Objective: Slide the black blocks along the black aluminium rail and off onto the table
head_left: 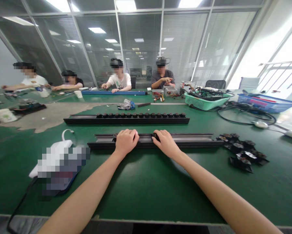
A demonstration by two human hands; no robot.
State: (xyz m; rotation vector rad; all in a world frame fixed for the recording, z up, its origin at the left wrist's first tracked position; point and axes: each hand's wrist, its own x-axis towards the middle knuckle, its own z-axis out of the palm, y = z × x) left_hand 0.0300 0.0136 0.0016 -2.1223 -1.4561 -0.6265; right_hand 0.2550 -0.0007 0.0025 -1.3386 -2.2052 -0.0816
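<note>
A long dark metal rail (192, 139) lies across the green table in front of me. My left hand (125, 140) is closed in a fist over the rail near its middle; what it holds is hidden. My right hand (165, 142) rests on the rail just to the right, fingers curled and pinching a small black part (156, 135) against the rail. A second rail (126, 120) behind it carries a row of several black parts along its top. A heap of loose black parts (243, 154) lies at the right end of the near rail.
A pixelated object with a white strap (60, 164) lies at my left. A green basket (204, 101) and a blue basket (265, 102) with cables stand far right. Several people sit working at the far side. A white tub (4, 114) sits at the left.
</note>
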